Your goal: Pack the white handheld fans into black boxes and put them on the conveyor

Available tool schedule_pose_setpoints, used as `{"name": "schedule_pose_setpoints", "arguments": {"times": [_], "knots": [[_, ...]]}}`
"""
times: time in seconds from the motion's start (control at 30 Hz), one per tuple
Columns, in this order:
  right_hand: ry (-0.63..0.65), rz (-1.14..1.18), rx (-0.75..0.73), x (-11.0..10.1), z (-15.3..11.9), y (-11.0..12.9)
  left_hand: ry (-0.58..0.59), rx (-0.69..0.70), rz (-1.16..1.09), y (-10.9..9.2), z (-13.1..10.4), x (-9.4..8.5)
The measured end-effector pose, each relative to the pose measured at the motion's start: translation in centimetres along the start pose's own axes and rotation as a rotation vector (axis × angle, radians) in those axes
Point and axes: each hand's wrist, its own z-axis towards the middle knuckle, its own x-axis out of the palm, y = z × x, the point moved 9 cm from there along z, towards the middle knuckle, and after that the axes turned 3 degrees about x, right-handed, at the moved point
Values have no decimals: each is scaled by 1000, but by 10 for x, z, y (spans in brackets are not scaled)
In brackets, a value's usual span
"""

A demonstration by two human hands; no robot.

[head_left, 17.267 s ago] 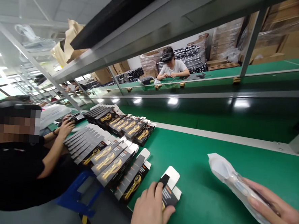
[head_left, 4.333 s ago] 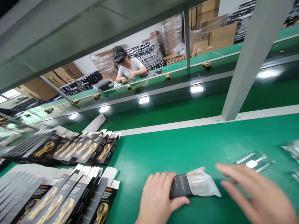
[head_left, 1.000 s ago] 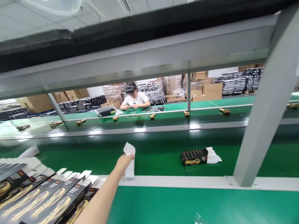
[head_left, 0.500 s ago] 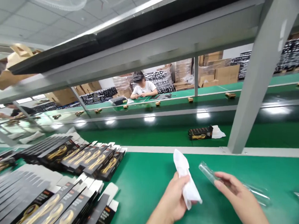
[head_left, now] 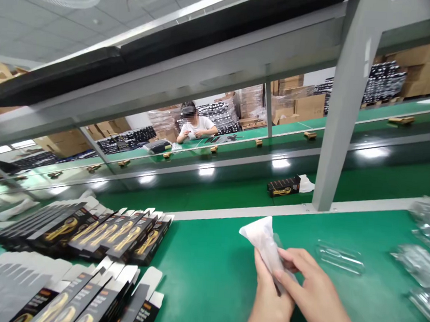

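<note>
My left hand (head_left: 270, 295) is closed around a white wrapped packet (head_left: 263, 234), whose flared top end sticks up above the fingers. What the wrapping contains is hidden. My right hand (head_left: 304, 283) grips from the other side, fingers bent against the packet's lower part. A see-through edge of a clear plastic tray (head_left: 277, 240) shows along the packet's right side, mostly covered by the fingers. Another clear plastic tray (head_left: 340, 257) lies on the green table just right of my hands.
Rows of black printed boxes (head_left: 133, 236) with open white flaps fill the table's left. More clear plastic trays (head_left: 418, 263) pile up at right. Beyond a grey post (head_left: 335, 139), a black box (head_left: 284, 185) lies on the green belt. A person (head_left: 197, 126) sits across.
My right hand has moved left with the clear plastic tray and now meets the white packet. The packet has turned more upright. The view has swung right, bringing more trays into sight.
</note>
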Motion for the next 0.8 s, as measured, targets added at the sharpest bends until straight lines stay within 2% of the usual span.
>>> {"name": "schedule_pose_setpoints", "arguments": {"times": [0.13, 0.2, 0.3, 0.4, 0.5, 0.63, 0.8], "knots": [[17, -75, -76, 2, -7, 12, 52, -110, -347, 7, -5, 2], [-6, -158, -133, 3, -13, 19, -37, -148, -378, 11, -6, -6], [-103, -384, -268, 6, -25, 32, -197, -188, -297, 17, -8, -21], [-139, -505, -394, 13, -36, 39, -267, -208, -270, 18, -10, -28], [-79, -429, -382, 16, -36, 31, -217, -155, -283, 9, -9, -27], [-33, -232, -253, 8, -25, 12, -80, -124, -425, -2, -10, -16], [194, -149, -200, 33, -26, -1, 7, -72, -527, -5, -18, -7]]}}
